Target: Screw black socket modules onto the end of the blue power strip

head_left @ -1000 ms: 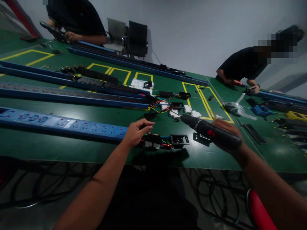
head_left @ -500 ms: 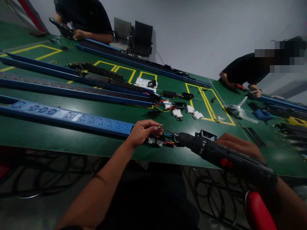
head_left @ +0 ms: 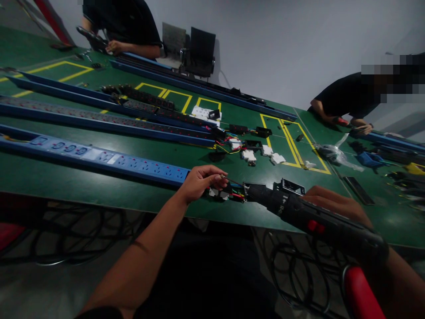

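A: What does the surface look like?

B: It is a glossy green desk ruled with yellow lines. A long blue socket strip lies along its near side, the right end just beside the person's left hand.

A: And that hand's grip?

B: Nearly closed, thumb and forefinger pinched on a small shiny piece at the tip of the driver bit. It is too small to identify.

A: The other hand?

B: The right hand has its grip wrapped around a black power screwdriver, held above the desk and pointing left. Coloured wires and a black frame sit by its nose.

A: What else shares the desk?

B: A dark-topped strip farther back, white blocks near the middle, a clear plastic bag and a blue holder to the right.

A: And the room?

B: A plain grey wall with two chairs before it. One co-worker leans in at the far left, another at the far right, both in black. Beneath the near edge hang black cable loops, beside a red seat.
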`<move>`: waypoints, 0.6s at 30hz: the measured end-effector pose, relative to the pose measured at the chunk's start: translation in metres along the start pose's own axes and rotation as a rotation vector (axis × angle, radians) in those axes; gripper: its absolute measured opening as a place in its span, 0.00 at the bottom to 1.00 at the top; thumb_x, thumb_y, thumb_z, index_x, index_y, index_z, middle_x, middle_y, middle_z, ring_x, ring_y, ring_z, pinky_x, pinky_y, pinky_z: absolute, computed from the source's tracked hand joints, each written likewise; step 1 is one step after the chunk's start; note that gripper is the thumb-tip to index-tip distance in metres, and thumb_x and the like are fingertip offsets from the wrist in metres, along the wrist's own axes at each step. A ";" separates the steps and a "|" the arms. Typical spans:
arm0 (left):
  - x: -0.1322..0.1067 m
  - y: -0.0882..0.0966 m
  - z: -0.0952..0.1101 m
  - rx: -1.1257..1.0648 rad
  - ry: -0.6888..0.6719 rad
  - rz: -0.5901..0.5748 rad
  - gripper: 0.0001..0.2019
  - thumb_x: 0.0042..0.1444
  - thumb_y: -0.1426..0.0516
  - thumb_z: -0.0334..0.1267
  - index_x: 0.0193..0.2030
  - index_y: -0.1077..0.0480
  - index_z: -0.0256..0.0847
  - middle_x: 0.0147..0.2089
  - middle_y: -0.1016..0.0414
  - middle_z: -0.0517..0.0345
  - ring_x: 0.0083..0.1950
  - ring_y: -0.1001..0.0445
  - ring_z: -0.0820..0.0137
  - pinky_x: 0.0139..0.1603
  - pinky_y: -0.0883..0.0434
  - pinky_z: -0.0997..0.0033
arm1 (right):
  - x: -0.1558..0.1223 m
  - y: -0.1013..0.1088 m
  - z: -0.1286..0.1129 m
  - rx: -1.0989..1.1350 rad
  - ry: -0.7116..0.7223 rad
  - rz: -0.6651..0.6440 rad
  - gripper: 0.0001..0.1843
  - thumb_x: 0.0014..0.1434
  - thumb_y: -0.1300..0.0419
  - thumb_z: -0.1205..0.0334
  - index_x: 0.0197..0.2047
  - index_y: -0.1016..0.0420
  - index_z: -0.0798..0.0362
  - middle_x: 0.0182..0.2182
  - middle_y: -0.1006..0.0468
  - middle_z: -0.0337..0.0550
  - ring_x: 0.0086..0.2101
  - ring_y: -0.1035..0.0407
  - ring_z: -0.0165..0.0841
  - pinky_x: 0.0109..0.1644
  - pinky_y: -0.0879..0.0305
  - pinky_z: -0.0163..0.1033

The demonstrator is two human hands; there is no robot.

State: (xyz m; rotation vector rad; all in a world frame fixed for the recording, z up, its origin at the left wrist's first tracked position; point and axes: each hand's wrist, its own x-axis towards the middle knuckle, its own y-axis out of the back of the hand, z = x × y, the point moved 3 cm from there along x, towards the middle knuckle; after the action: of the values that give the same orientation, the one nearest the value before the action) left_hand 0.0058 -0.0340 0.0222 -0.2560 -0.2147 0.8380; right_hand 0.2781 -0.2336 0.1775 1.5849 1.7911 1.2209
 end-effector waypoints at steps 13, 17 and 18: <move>-0.005 -0.001 0.025 0.171 0.059 -0.150 0.12 0.59 0.32 0.47 0.44 0.17 0.42 0.38 0.14 0.49 0.36 0.16 0.64 0.41 0.19 0.61 | 0.002 0.011 0.000 -0.065 0.006 -0.072 0.19 0.68 0.39 0.49 0.60 0.19 0.34 0.52 0.18 0.45 0.49 0.20 0.41 0.50 0.24 0.44; -0.004 -0.003 0.017 0.126 0.082 -0.204 0.12 0.61 0.32 0.47 0.45 0.19 0.42 0.39 0.15 0.50 0.36 0.17 0.66 0.41 0.20 0.61 | -0.005 0.010 0.001 -0.056 0.014 -0.029 0.22 0.70 0.40 0.48 0.65 0.22 0.29 0.54 0.16 0.42 0.52 0.20 0.41 0.54 0.25 0.47; -0.003 -0.003 0.015 0.111 0.084 -0.212 0.12 0.61 0.33 0.47 0.46 0.19 0.42 0.39 0.15 0.50 0.36 0.17 0.66 0.41 0.20 0.61 | -0.006 0.010 0.001 -0.052 0.007 -0.029 0.22 0.70 0.40 0.48 0.66 0.23 0.29 0.53 0.15 0.42 0.51 0.20 0.41 0.53 0.25 0.47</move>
State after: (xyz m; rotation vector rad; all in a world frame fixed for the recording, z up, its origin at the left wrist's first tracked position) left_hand 0.0015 -0.0363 0.0375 -0.1608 -0.1137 0.6255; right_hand 0.2861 -0.2397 0.1836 1.5222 1.7662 1.2513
